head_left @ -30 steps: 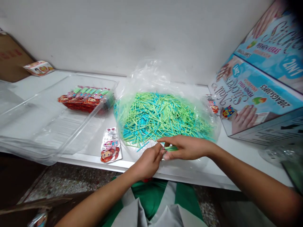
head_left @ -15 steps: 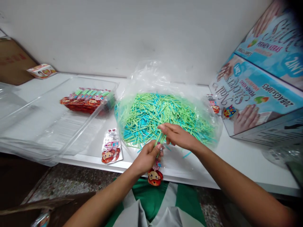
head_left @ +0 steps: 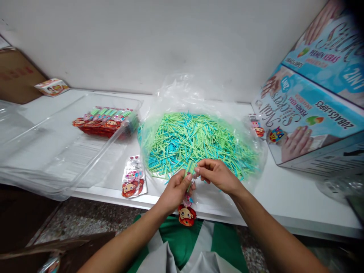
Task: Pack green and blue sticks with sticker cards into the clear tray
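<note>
Left hand (head_left: 178,189) is gripping a red-haired-character packet (head_left: 187,215) with green sticks (head_left: 190,166) at six o'clock, narrowed right hand (head_left: 220,176) is meeting its edge, hold unclear, while filled packets (head_left: 98,127) are lying at ten, loose sticks (head_left: 196,136) at twelve.

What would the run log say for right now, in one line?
left hand: grips packet with green sticks | right hand: fingers at packet top | stick pile: in open clear bag

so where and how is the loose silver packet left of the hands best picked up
Likely best: pinch the cartoon-face end of the silver packet from the front of the table, as it lies flat with that end near the edge.
</note>
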### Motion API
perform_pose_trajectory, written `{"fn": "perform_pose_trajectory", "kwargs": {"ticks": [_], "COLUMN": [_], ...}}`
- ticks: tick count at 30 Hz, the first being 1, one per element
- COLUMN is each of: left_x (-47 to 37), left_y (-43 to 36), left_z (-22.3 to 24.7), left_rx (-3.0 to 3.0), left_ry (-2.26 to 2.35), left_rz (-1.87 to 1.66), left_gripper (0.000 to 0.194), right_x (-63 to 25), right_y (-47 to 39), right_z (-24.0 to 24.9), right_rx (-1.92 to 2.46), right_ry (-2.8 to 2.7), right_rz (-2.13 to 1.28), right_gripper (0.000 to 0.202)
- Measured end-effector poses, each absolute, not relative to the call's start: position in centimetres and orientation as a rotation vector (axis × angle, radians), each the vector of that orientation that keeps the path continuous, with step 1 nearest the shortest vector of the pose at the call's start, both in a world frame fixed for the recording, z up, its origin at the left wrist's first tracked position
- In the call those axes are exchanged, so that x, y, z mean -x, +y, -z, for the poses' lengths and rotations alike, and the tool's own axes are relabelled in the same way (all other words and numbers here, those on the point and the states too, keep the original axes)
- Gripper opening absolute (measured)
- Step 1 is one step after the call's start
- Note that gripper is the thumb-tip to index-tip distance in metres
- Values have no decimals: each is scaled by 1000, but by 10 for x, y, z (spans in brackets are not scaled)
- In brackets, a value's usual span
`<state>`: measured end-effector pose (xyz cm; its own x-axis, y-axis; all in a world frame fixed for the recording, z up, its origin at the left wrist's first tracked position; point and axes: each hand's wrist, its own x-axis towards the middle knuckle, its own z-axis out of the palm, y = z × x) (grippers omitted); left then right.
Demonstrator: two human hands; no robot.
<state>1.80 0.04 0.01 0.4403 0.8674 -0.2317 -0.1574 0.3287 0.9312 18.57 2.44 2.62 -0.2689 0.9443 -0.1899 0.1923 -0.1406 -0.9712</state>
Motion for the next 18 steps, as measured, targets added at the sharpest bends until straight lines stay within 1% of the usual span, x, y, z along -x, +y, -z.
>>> {"fn": "perform_pose_trajectory", "kwargs": {"ticks": [3, 9, 11, 15, 18], "left_x": [-21, -24, -24, -24, -23], "left_y": [-1, -1, -1, -1, -1], "left_z": [1, 9, 9, 5, 2], "left_rx": [-974, -1065, -1096, -1112, -1116], "left_ry": [862, 899, 881, 852, 844], "left_rz": [-816, -865, -862, -853, -839], "left_gripper": [32, 30, 29, 28, 28], "right_x": [-186, -186, -185, -184, -183], "right_y": [23, 15, 13, 14, 16], "right_z": [-26, -25, -27, -28, -27], "right_rx": [1300, 1344, 1336, 1314, 1322], "right_ry": [-1491, -1557, -1527, -1488, -1510], "right_rz": [-1468, -1354, -1351, -1309, -1269], "right_gripper": [16, 8, 10, 21, 20]}}
